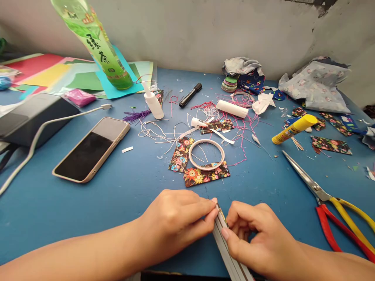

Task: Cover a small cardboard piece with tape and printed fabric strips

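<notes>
Low in the view, a long narrow grey strip (225, 246) with dark lines along it slants toward the bottom edge. My left hand (178, 220) pinches its far tip between thumb and fingers. Lower down the strip, my right hand (258, 234) grips its right side, thumb on top and fingers curled. A sliver of floral fabric shows between the strip and my right fingers; how the two are joined is hidden. Beyond my hands, a pale ring (191, 150) rests partly on a floral fabric piece (205, 177), with another floral piece (179, 156) to its left.
Scissors (318, 191) with red and yellow handles lie at right, near an upright glue stick (293, 129). A phone (90, 150) lies left. Behind are a white squeeze bottle (154, 104), black marker (190, 95), tangled threads, a green tea bottle (101, 54) and fabric scraps (316, 84).
</notes>
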The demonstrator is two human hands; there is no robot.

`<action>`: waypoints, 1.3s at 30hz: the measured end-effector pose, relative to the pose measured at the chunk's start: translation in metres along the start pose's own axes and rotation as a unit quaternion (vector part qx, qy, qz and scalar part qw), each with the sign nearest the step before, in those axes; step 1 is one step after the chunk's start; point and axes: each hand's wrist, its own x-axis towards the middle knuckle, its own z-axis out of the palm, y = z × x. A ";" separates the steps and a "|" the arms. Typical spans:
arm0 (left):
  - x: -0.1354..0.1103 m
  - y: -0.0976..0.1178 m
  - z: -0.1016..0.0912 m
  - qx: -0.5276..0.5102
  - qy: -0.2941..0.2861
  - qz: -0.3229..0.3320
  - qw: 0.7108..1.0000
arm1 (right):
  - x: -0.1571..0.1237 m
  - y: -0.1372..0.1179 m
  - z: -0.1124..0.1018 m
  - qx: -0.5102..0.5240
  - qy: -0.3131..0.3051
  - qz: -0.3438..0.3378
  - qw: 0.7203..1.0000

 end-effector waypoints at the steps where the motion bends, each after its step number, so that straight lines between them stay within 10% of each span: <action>1: 0.000 0.000 0.000 0.002 0.000 0.000 1.000 | -0.001 0.000 0.000 -0.002 0.001 0.000 1.000; 39: -0.004 -0.003 0.003 -0.002 0.000 0.012 1.000 | 0.000 -0.001 -0.002 -0.018 -0.015 -0.004 1.000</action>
